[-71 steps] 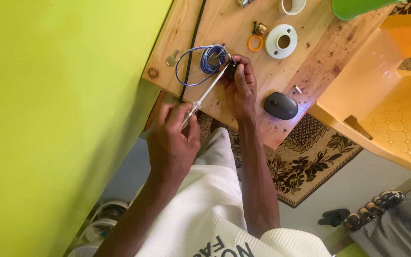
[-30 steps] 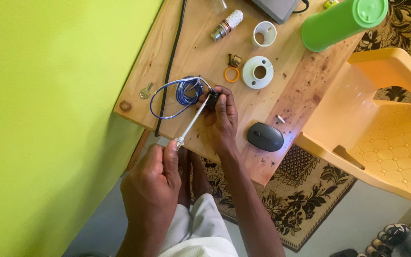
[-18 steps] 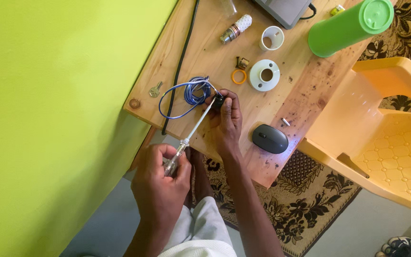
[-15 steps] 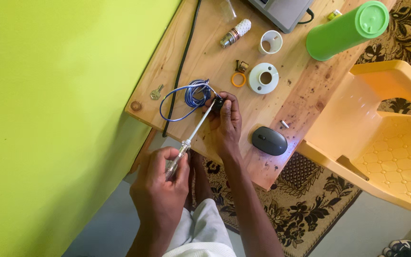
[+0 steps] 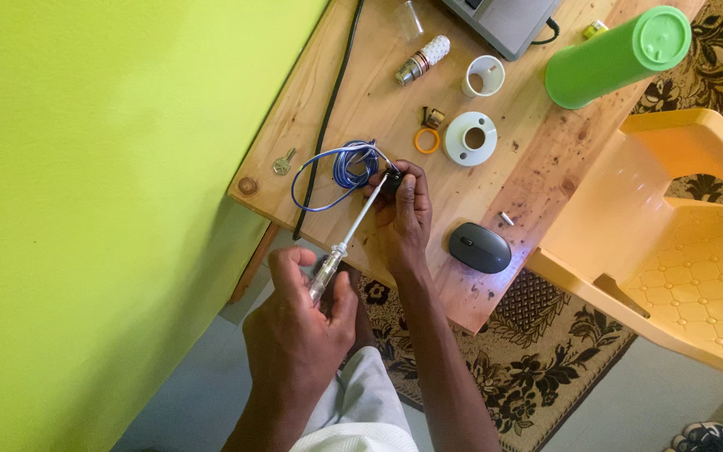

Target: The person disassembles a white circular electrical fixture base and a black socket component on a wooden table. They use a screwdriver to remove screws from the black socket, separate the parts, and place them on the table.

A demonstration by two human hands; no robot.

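Head view: screw-driving step, left hand [image 5: 299, 322] gripping screwdriver [image 5: 351, 233], right hand [image 5: 403, 211] pinching small black part [image 5: 392, 181] on wooden table [image 5: 361, 92] beside blue wire coil [image 5: 340, 167]; next likely needs steady tip alignment.

Bright, even daylight throughout; colours saturated, green wall [image 5: 110, 209] almost glowing. Soft glare on far right of wooden table [image 5: 537, 167] and on plastic chair [image 5: 671, 218]. Shadows faint and short under hands, deeper beneath table edge. Focus sharp at centre; slight softness and stretch toward near corners.
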